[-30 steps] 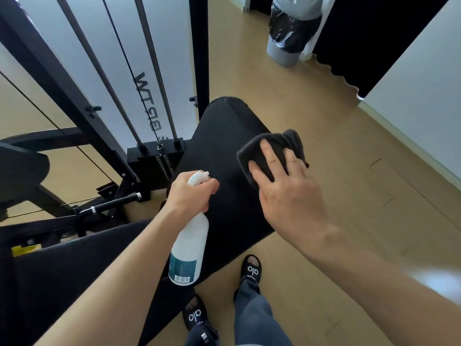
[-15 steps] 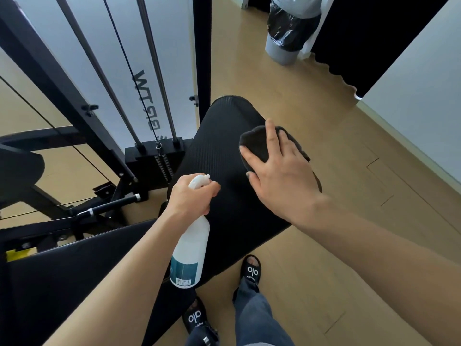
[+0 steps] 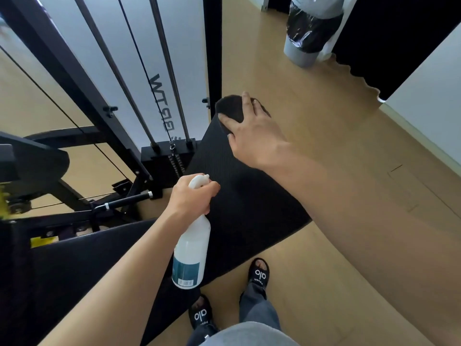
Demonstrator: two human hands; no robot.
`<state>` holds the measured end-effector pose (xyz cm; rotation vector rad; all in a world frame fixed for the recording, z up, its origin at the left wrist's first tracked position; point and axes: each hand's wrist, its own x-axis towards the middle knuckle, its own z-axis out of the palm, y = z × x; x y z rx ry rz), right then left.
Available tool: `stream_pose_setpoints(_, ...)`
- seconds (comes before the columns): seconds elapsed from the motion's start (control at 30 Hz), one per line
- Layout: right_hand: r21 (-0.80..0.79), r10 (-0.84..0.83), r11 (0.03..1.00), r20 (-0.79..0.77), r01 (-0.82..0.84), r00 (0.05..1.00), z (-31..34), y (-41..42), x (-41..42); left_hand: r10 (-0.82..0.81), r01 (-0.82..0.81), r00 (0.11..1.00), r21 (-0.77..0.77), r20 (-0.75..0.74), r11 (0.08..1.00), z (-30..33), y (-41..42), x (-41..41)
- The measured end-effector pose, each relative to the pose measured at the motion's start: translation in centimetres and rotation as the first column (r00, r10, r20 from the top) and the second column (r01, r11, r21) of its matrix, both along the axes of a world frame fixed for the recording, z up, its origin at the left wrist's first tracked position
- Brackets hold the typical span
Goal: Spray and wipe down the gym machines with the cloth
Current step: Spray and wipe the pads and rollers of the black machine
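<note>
Pale wood flooring surrounds the cable machine's black padded bench. Spread fingers of the right hand press the dark cloth onto its far end; the left hand grips the white spray bottle by its neck.

Premises: a small indoor gym. Evidence: a black steel cable machine with guide rods and a weight stack, and a padded bench alongside. Light wood-effect floor, white wall, lined waste bin in the corner.
</note>
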<state>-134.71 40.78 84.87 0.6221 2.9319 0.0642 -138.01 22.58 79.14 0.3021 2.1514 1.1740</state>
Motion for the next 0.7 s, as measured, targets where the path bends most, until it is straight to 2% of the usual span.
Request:
stream_pose_setpoints(0.13, 0.045, -0.053, 0.997, -0.093, 0.057, 0.994, -0.4, -2.7, 6.8, -0.021, 0.021, 1.0, 0.011, 0.006, 1.0, -0.3, -0.6, 0.1)
stream_pose_setpoints(0.27, 0.175, -0.11, 0.975, -0.17, 0.14, 0.979, -1.7, -5.7, 13.4, -0.044, 0.043, 0.999, 0.043, 0.018, 0.998, -0.7, -1.3, 0.3)
stream_pose_setpoints(0.4, 0.271, -0.022, 0.961, -0.125, 0.055, 0.992, -2.6, -7.1, 17.1, -0.041, 0.038, 0.998, 0.067, 0.045, 0.997, -1.3, -2.4, 0.0)
stream_pose_setpoints(0.57, 0.367, 0.052, 0.929, -0.019, -0.041, 0.998, -2.0, -5.7, 12.6, -0.013, 0.008, 0.997, 0.073, 0.075, 0.997, -2.3, -4.0, -1.1)
stream_pose_setpoints(0.7, 0.502, 0.102, 0.845, 0.185, -0.184, 0.977, -3.3, -4.4, 5.1, 0.046, -0.05, 0.995, 0.044, 0.091, 0.998, -2.8, -5.5, -2.6)
